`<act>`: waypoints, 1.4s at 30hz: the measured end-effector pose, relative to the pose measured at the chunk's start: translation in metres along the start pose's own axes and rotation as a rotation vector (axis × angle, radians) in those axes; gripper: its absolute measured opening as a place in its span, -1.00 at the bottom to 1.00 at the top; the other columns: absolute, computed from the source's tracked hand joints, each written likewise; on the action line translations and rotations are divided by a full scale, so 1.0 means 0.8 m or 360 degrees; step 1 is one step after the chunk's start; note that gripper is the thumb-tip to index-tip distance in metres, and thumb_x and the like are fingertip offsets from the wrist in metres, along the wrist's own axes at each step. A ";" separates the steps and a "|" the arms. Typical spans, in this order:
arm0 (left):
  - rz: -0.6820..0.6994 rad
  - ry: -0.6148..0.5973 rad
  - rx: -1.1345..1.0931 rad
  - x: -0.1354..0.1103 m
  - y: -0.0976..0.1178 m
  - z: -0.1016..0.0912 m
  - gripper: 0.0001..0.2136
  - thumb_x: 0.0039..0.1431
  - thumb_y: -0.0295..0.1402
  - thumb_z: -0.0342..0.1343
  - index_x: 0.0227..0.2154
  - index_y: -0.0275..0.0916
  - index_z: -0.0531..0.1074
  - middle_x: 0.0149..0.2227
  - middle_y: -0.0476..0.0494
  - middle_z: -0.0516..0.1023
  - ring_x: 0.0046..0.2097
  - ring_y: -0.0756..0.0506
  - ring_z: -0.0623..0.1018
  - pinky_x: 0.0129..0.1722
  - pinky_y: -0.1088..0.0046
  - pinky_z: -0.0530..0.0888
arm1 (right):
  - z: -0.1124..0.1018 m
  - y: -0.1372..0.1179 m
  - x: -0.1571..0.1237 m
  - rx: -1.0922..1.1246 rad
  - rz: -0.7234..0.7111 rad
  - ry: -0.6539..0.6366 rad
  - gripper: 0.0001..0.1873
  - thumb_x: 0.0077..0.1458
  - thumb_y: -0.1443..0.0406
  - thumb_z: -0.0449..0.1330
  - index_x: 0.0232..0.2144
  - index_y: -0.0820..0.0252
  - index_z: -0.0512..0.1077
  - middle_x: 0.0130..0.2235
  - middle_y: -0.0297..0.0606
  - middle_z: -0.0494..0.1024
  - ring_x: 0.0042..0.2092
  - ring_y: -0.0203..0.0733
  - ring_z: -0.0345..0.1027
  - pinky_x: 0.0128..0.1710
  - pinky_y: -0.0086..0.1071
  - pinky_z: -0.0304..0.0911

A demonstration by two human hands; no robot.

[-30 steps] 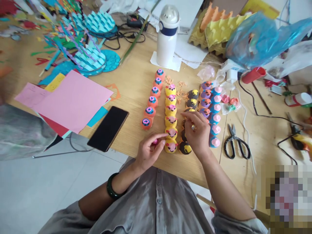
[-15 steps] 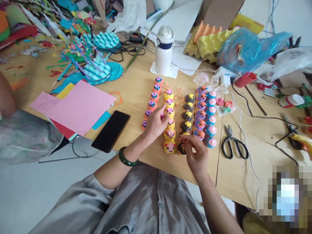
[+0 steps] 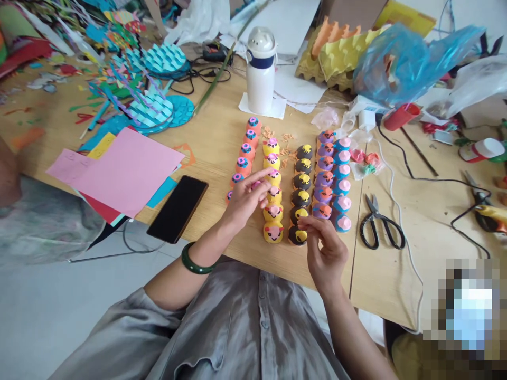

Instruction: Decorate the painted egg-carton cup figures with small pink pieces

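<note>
Yellow row [image 3: 273, 214] beneath its fingertips, the left hand [image 3: 240, 205], holding a pink lump [image 3: 257, 184], has moved farther up, so attention seems mid-row; the right hand [image 3: 327, 252] pinches narrowly (contents unclear) nearby.

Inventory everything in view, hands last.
Bump rows: 5, orange/yellow/black/purple/blue, centre
Lump: 1, pink, left hand
Phone: 1, black, left
Papers: several, pink topmost, left
Bottle: 1, white, behind rows
Scissors: 1+, black, right
Bag: 1, blue, back right
Egg cartons: several, yellow/orange, back right
Woven shapes: several, cyan, back left
Tube: 1, red, right
Scraps: many, mixed, mostly left
Left hand: 1, at yellow row
Right hand: 1, at black row
</note>
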State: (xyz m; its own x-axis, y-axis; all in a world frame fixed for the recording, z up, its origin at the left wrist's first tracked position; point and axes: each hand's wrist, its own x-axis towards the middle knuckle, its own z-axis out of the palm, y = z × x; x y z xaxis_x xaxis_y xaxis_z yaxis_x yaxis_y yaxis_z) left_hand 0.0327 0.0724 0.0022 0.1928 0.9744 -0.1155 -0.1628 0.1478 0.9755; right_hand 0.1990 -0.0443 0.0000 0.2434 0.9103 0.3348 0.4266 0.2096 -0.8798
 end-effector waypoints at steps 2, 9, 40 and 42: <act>-0.0334 -0.0161 -0.0526 -0.023 0.009 0.007 -0.59 0.20 -0.45 0.05 0.09 -0.34 0.51 -0.27 -0.13 0.57 -0.36 0.01 0.51 -0.29 0.43 0.52 | 0.001 -0.004 -0.005 0.0027 0.0021 0.0032 -0.75 0.29 0.43 0.11 -0.12 0.07 0.55 -0.22 -0.26 0.59 -0.21 -0.19 0.49 -0.21 -0.24 0.41; -0.0641 -0.0299 -0.0893 -0.083 0.005 0.029 -0.42 0.24 -0.50 0.06 0.34 -0.23 0.23 0.13 -0.28 0.58 0.17 -0.18 0.55 0.21 0.20 0.41 | 0.009 -0.022 -0.015 -0.0058 -0.0117 -0.0124 -0.60 0.23 0.41 0.22 0.09 0.02 0.45 -0.14 -0.24 0.56 -0.22 -0.22 0.44 -0.27 -0.28 0.47; -0.0333 -0.0205 -0.0214 -0.125 -0.014 0.006 -0.77 0.13 -0.23 0.34 -0.22 -0.28 0.63 -0.27 -0.13 0.68 -0.34 -0.02 0.63 -0.27 0.44 0.60 | 0.017 -0.019 -0.054 0.0323 0.0218 -0.0246 -0.80 0.22 0.36 0.28 -0.10 0.05 0.51 -0.25 -0.33 0.59 -0.37 -0.30 0.54 -0.37 -0.37 0.55; -0.0323 -0.0213 -0.0202 -0.126 -0.016 0.006 -0.76 0.15 -0.23 0.33 -0.19 -0.26 0.62 -0.22 -0.14 0.68 -0.28 -0.04 0.64 -0.22 0.43 0.60 | 0.018 -0.019 -0.055 0.0379 0.0291 -0.0200 -0.88 0.22 0.34 0.29 -0.17 0.08 0.52 -0.31 -0.35 0.60 -0.43 -0.31 0.53 -0.43 -0.38 0.53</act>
State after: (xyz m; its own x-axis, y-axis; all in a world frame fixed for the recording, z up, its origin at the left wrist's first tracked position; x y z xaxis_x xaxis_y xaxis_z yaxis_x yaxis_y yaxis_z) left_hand 0.0201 -0.0287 0.0026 0.3584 0.8930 -0.2721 -0.2265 0.3659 0.9027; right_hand 0.1693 -0.0825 -0.0060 0.1815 0.9744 0.1326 0.1664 0.1025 -0.9807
